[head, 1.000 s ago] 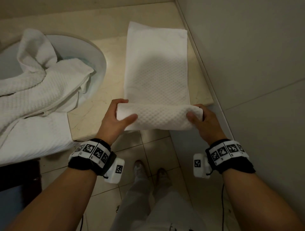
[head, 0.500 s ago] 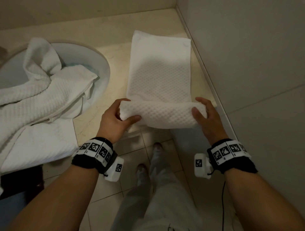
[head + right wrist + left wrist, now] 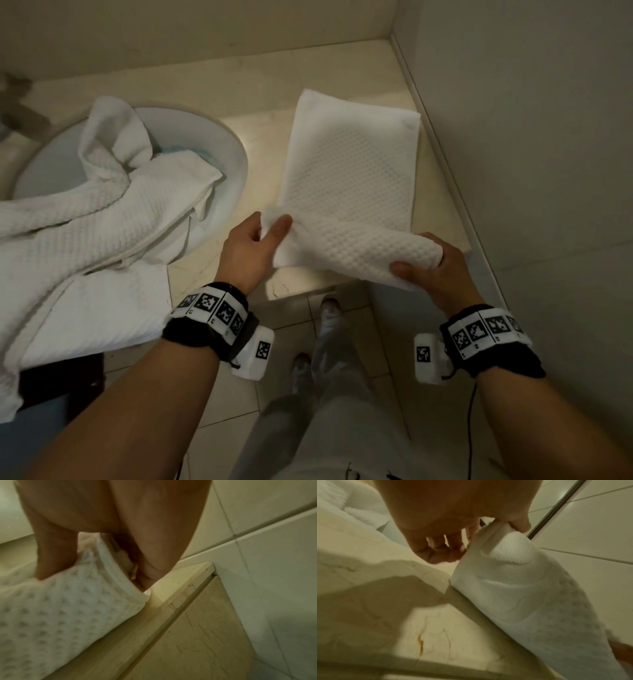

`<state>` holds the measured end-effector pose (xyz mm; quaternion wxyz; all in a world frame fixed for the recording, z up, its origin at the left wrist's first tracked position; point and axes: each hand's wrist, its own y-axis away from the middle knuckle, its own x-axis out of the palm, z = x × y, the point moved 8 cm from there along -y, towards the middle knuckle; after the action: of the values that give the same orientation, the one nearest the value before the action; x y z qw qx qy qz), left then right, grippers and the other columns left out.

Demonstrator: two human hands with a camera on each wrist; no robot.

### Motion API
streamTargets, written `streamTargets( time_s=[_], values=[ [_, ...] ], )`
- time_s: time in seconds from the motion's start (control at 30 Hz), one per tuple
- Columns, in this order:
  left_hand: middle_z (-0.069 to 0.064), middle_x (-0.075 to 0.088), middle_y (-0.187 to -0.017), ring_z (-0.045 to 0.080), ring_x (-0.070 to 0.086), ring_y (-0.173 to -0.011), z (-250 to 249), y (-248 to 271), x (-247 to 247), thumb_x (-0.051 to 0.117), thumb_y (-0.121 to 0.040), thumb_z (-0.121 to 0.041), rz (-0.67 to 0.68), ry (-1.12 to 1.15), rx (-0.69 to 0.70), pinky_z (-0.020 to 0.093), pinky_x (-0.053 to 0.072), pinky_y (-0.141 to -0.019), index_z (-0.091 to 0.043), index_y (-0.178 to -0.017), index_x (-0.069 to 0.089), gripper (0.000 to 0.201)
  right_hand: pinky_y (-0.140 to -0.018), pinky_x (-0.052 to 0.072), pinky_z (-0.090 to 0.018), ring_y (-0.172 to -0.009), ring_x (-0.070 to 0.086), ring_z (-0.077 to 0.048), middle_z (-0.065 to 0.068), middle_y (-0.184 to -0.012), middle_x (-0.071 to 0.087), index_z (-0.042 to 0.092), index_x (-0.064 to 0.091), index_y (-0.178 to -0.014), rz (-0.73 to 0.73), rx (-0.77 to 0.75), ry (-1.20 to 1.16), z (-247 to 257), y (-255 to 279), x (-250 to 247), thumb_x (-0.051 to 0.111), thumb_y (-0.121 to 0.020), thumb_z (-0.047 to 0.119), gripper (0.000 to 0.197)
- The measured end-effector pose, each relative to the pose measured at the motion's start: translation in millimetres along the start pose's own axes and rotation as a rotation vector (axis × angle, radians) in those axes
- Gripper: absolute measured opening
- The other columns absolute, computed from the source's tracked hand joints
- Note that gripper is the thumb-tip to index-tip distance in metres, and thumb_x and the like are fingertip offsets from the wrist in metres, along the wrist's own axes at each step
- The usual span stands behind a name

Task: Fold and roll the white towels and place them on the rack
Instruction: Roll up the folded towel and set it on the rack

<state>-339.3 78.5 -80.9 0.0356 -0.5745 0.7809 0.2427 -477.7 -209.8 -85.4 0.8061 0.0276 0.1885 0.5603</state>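
Marble counter point(image 3: 260, 144) carried the folded towel point(image 3: 352, 164), roll only begun at its near edge, left hand point(image 3: 246, 250) and right hand point(image 3: 442, 267) both gripping it; 2nd towel point(image 3: 102, 212) unfolded over the sink point(image 3: 233, 154), rack unseen.

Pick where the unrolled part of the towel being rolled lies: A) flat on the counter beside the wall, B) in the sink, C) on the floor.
A: the towel lies flat on the counter by the wall, its near end rolled between the left hand and right hand.
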Motion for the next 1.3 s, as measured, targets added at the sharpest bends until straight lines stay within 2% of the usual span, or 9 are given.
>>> streamTargets(
  time_s=[0.2, 0.33, 0.43, 0.63, 0.9, 1.03, 1.13, 1.2, 1.3],
  values=[
    [-0.006, 0.057, -0.128, 0.006, 0.060, -0.110, -13, -10, 10, 0.079, -0.066, -0.053, 0.126, 0.104, 0.064, 0.015, 0.055, -0.076, -0.032, -0.136, 0.045, 0.081, -0.069, 0.055, -0.016, -0.084, 0.068, 0.007, 0.003, -0.107, 0.070, 0.015, 0.063, -0.115, -0.074, 0.058, -0.063, -6, -22, -4, 0.076, -0.083, 0.026, 0.036],
    [-0.030, 0.050, -0.130, -0.008, 0.061, -0.101, -19, -13, 14, 0.090, -0.072, -0.012, 0.188, 0.090, 0.163, 0.017, 0.056, -0.075, -0.038, -0.146, 0.039, 0.094, -0.071, 0.052, -0.010, -0.088, 0.064, 0.010, 0.012, -0.107, 0.066, 0.017, 0.060, -0.117, -0.108, 0.045, -0.003, -4, -35, -11, 0.068, -0.089, 0.032, 0.033],
    [-0.037, 0.059, -0.114, -0.004, 0.065, -0.097, -20, -19, 13, 0.088, -0.073, -0.020, 0.138, 0.159, 0.167, 0.022, 0.058, -0.072, -0.034, -0.136, 0.049, 0.075, -0.075, 0.049, -0.015, -0.096, 0.060, 0.001, 0.011, -0.106, 0.063, 0.017, 0.055, -0.116, -0.107, 0.049, 0.031, -4, -42, -13, 0.063, -0.093, 0.035, 0.030],
    [-0.012, 0.072, -0.105, 0.001, 0.068, -0.091, -18, -39, 16, 0.072, -0.081, -0.034, 0.034, 0.258, 0.108, 0.019, 0.054, -0.072, -0.020, -0.118, 0.067, 0.039, -0.068, 0.050, -0.011, -0.093, 0.061, 0.004, 0.008, -0.112, 0.061, 0.017, 0.055, -0.119, -0.027, 0.024, 0.037, 3, -51, -14, 0.070, -0.076, 0.054, 0.058],
    [-0.003, 0.069, -0.122, 0.022, 0.062, -0.116, -17, -70, 18, 0.062, -0.091, -0.027, -0.068, 0.331, 0.067, 0.042, 0.052, -0.098, -0.047, -0.110, 0.069, 0.029, -0.098, 0.047, -0.023, -0.134, 0.041, 0.001, 0.018, -0.149, 0.041, 0.027, 0.053, -0.131, 0.188, -0.123, 0.088, 27, -67, -12, 0.087, -0.051, 0.044, 0.088],
    [-0.007, 0.072, -0.101, 0.014, 0.062, -0.096, -23, -81, 17, 0.053, -0.098, -0.011, -0.081, 0.344, 0.040, 0.036, 0.048, -0.088, -0.027, -0.086, 0.073, 0.028, -0.095, 0.047, -0.024, -0.124, 0.051, -0.006, 0.009, -0.136, 0.054, 0.023, 0.057, -0.126, 0.214, -0.147, 0.112, 32, -79, -13, 0.089, -0.053, 0.031, 0.080],
    [-0.003, 0.069, -0.104, 0.018, 0.061, -0.095, -23, -87, 20, 0.062, -0.091, -0.032, -0.008, 0.432, -0.015, 0.035, 0.048, -0.078, -0.026, -0.092, 0.073, 0.012, -0.079, 0.053, -0.022, -0.109, 0.060, -0.010, 0.002, -0.120, 0.061, 0.022, 0.060, -0.119, 0.157, -0.113, 0.072, 32, -90, -14, 0.087, -0.062, 0.024, 0.063],
    [-0.008, 0.069, -0.108, 0.016, 0.065, -0.096, -28, -89, 22, 0.074, -0.076, -0.039, 0.060, 0.465, 0.022, 0.033, 0.054, -0.072, -0.027, -0.108, 0.069, 0.035, -0.074, 0.056, -0.023, -0.104, 0.063, -0.011, 0.000, -0.115, 0.065, 0.020, 0.061, -0.119, 0.111, -0.090, 0.006, 32, -95, -16, 0.084, -0.068, 0.024, 0.056],
    [-0.012, 0.068, -0.111, 0.011, 0.068, -0.102, -29, -93, 23, 0.084, -0.059, -0.021, 0.133, 0.548, 0.071, 0.031, 0.058, -0.082, -0.024, -0.133, 0.057, 0.079, -0.072, 0.055, -0.019, -0.096, 0.067, -0.003, 0.004, -0.110, 0.069, 0.017, 0.061, -0.119, 0.032, -0.053, -0.033, 32, -102, -21, 0.083, -0.073, 0.026, 0.052]
  ],
)
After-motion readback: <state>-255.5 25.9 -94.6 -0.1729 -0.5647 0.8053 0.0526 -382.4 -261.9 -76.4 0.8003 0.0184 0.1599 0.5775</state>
